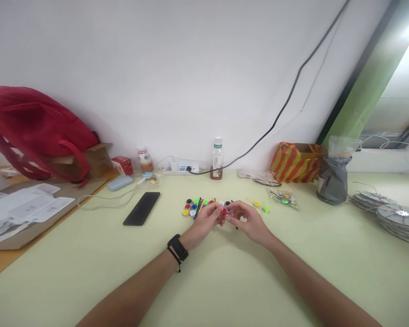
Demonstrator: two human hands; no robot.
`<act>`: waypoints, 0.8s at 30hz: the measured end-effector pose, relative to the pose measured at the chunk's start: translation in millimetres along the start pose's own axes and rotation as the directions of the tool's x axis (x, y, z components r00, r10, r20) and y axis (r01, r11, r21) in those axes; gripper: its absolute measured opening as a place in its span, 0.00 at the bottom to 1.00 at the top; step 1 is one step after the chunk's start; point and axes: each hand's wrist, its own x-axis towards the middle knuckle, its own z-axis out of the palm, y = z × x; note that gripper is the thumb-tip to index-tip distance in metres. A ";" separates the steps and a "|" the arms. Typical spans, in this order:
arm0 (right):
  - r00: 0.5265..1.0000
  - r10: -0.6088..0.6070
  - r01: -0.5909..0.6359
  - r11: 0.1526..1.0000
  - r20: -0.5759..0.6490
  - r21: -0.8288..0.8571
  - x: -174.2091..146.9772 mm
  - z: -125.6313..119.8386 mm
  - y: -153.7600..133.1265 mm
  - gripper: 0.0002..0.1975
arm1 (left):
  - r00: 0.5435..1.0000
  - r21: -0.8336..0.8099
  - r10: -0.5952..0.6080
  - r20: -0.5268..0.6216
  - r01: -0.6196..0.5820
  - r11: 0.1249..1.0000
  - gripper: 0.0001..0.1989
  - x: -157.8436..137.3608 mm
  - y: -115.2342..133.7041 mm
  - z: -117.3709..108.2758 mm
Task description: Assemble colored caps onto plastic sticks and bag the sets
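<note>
My left hand and my right hand meet over the table. Between their fingertips is a small red plastic piece, partly covered, so its exact kind is unclear. Fingers of both hands are closed on it. Just behind and left of the hands lie several small round pieces in yellow, white, green, red, blue and black, such as a yellow one. Thin blue and yellow sticks lie among them. A yellow-green piece rests to the right of my right hand.
A black phone lies left of the hands. Behind stand a drink bottle and a power strip with a black cable. To the right are a bag of small parts, a striped bag and stacked grey discs.
</note>
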 end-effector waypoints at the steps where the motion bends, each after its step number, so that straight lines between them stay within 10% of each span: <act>1: 0.999 -0.029 0.028 0.998 -0.029 -0.057 0.3 -0.7 1.6 0.15 | 1.000 0.010 0.007 -0.002 -0.007 1.000 0.17 0.3 -0.3 -0.5; 14: 0.971 -0.202 0.169 0.957 -0.128 -0.234 -4.2 -8.7 3.5 0.29 | 0.998 0.002 0.044 -0.038 -0.044 0.999 0.16 4.5 -8.5 -7.4; 17: 0.986 -0.122 0.105 0.983 -0.111 -0.150 -2.7 -8.7 7.1 0.18 | 0.997 0.007 0.044 -0.060 -0.043 0.999 0.16 3.6 -6.5 -6.0; 24: 0.990 0.126 -0.123 0.991 -0.069 0.045 3.8 -16.1 3.7 0.31 | 0.989 -0.008 0.015 -0.150 -0.016 1.000 0.18 4.9 -5.5 -5.4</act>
